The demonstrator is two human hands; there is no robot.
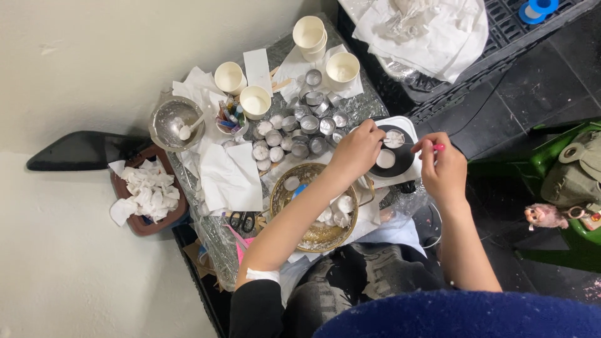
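My left hand (358, 149) reaches over a small white hot plate (410, 128) with a dark round top and pinches a small round tin (393, 138) resting there. A second small tin (385, 159) sits on the same dark disc. My right hand (443, 168) hovers just right of the plate, fingers closed on a thin red-tipped stick (436, 148). Under my left forearm lies a brass bowl (299, 177) with white wax lumps and a blue-handled tool.
Several small metal tins (300, 125) crowd the foil-covered table. White paper cups (255, 101), a steel bowl with a spoon (176, 122), tissues (230, 177) and black scissors (241, 220) lie around. A brown tray of crumpled paper (145, 193) is left; a black crate (501, 31) behind.
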